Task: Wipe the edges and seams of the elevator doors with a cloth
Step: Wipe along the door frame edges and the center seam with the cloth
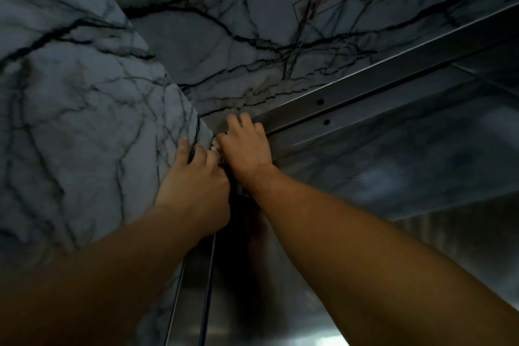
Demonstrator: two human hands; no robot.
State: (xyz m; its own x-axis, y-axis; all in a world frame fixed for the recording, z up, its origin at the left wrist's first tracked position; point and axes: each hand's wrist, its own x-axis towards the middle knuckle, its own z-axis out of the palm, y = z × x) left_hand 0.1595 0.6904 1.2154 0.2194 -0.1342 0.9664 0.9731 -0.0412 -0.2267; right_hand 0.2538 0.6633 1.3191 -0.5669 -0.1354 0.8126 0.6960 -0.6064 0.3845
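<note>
Cloth, just a pale scrap showing, sits wedged in the top corner of the door frame between both hands. Right hand presses it flat-fingered against the steel; left hand curls round its lower part. At full reach the cloth could slip free and drop. Marble wall; no legible writing.
</note>
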